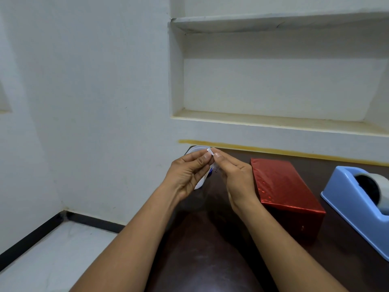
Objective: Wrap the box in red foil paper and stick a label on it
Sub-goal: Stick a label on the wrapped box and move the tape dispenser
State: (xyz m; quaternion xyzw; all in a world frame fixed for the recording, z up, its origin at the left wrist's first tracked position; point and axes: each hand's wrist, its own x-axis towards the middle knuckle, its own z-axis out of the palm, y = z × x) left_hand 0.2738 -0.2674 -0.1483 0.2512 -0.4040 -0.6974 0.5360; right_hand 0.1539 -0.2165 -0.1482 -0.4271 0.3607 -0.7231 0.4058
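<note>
Both hands, left [185, 173] and right [235, 175], pinch 1 small white label [210, 152] at frame centre. Right of them, the red-wrapped box [284, 190] sits on the dark worktop [206, 249], beside a blue tape dispenser [357, 203].

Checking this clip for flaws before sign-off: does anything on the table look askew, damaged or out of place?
Nothing stands out. The red foil-wrapped box lies flat on the dark table, its foil unbroken where visible. The blue tape dispenser stands upright beside it. The left hand and right hand pinch a small white label.

Soft even light — sharp focus — wide-angle bowing at edges.
</note>
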